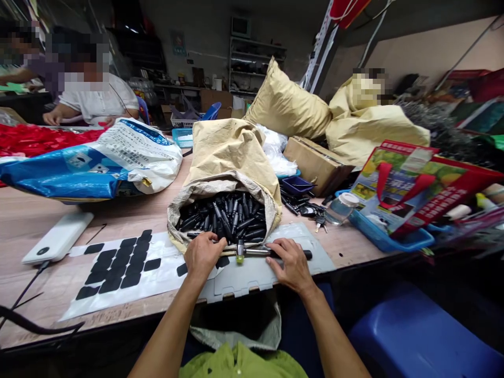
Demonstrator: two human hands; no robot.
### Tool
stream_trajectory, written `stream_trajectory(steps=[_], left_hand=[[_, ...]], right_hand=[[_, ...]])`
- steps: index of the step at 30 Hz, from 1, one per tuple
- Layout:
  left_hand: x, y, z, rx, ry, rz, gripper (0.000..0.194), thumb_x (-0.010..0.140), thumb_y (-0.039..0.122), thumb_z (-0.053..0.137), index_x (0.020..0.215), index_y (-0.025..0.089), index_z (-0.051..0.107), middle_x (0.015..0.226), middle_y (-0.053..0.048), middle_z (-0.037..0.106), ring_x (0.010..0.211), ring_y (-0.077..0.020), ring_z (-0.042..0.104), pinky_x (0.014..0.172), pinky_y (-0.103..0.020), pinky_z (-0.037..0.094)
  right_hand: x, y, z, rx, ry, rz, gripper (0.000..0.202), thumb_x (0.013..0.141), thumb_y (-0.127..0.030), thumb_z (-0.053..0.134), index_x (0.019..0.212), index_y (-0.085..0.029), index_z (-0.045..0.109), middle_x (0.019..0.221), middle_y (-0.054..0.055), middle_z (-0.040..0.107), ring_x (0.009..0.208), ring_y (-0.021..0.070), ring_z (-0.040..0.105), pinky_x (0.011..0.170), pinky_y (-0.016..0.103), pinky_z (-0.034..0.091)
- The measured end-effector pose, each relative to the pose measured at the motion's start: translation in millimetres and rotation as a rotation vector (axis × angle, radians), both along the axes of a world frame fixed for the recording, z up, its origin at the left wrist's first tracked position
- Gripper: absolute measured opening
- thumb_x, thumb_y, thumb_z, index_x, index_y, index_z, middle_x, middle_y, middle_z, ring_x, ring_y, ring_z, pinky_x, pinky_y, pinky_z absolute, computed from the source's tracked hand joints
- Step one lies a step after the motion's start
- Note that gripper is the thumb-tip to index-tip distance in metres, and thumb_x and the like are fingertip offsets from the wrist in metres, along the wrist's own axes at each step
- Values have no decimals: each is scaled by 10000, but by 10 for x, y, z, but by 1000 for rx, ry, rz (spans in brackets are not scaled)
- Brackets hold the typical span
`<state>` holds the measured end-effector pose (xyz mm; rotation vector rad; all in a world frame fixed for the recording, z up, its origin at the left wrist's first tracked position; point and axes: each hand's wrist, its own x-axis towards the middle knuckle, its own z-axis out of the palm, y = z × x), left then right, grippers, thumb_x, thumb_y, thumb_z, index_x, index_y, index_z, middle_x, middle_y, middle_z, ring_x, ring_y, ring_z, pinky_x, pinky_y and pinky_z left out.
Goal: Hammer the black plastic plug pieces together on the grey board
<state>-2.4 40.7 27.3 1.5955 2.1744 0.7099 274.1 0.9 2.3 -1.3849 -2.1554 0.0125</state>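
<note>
My left hand [205, 255] is at the front lip of an open tan sack [232, 144], fingers bent together; whatever is in them is hidden. Inside the sack's mouth lies a heap of black tube-like parts [226, 215]. A hammer [254, 252] with a metal shaft, black grip and yellow-green striking face lies across the grey board [315, 257], just in front of the sack. Around its handle are the thumb and fingers of my right hand [292, 262]. To the left, a white sheet [161, 273] carries rows of black rounded-square pads [129, 260].
A white power bank [59, 239] with a cable lies at left, below a blue-and-white bag [137, 157]. At right are keys [321, 224], a clear jar [342, 209] and a blue basket [389, 236]. A person [94, 100] sits across the table. A blue stool [425, 331] stands lower right.
</note>
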Motion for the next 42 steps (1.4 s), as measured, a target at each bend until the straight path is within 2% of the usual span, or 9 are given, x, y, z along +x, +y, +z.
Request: stream_trajectory(steps=[5, 8, 13, 20, 26, 29, 33, 37, 42], left_hand=[[-37, -110, 28, 214, -126, -42, 159, 759, 401, 647, 789, 244, 656, 806, -6, 704, 704, -197, 638, 666, -299, 457], [-65, -274, 34, 336, -183, -211, 127, 792, 362, 644, 853, 251, 634, 746, 21, 663, 659, -170, 612, 665, -284, 464], [-82, -494, -73, 328, -98, -559, 87, 821, 256, 665, 906, 251, 647, 859, -14, 692, 833, -216, 640, 770, -328, 480], [-50, -499, -209, 265, -67, -618, 120, 837, 228, 742, 933, 229, 670, 934, -33, 676, 948, -239, 618, 828, -351, 465], [46, -444, -237, 242, -53, -566, 181, 810, 303, 816, 942, 232, 714, 915, -27, 672, 912, -238, 595, 821, -367, 436], [49, -447, -244, 238, -66, -565, 175, 814, 284, 807, 957, 232, 720, 919, -28, 672, 938, -241, 595, 832, -369, 426], [42, -450, -235, 213, -114, -557, 171, 803, 247, 802, 961, 242, 737, 922, -21, 683, 961, -238, 597, 844, -362, 416], [92, -432, -220, 150, -153, -473, 166, 752, 204, 812, 898, 245, 746, 897, -6, 695, 931, -227, 593, 821, -346, 409], [142, -416, -203, 98, -192, -399, 167, 703, 176, 819, 838, 254, 758, 808, 12, 677, 868, -210, 582, 805, -337, 405]], right_hand=[[-8, 12, 7, -18, -19, 36, 196, 939, -270, 648, 1128, -236, 693, 1116, 54, 657, 1056, 229, 565, 898, 377, 384], [-2, 17, -4, -12, -9, 50, 141, 945, -258, 632, 1071, -215, 681, 1098, 57, 660, 1039, 226, 569, 895, 376, 387], [39, 9, -46, 47, 44, 35, 107, 957, -233, 568, 1031, -195, 636, 1085, 76, 665, 1015, 230, 597, 854, 373, 402], [18, -22, 8, 287, 232, -159, 106, 973, -283, 542, 1021, -211, 602, 949, 59, 707, 904, 222, 661, 832, 364, 456], [-134, -306, 313, -45, 269, -231, 134, 854, -228, 617, 983, -236, 581, 773, -22, 676, 617, 154, 610, 609, 265, 445], [-270, -487, 397, -215, 299, -178, 329, 917, -252, 575, 1246, -233, 567, 697, -59, 629, 523, 127, 539, 573, 248, 444], [-424, -660, 333, -321, 355, -88, 462, 1006, -305, 505, 1464, -246, 503, 932, 13, 739, 692, 145, 671, 635, 240, 538], [-476, -708, 224, -282, 332, -39, 457, 1022, -267, 477, 1475, -253, 534, 1381, 59, 663, 1221, 211, 664, 1041, 325, 545], [-479, -726, 252, -249, 295, -21, 502, 1024, -222, 467, 1518, -305, 493, 1432, 25, 628, 1314, 208, 605, 1110, 353, 518]])
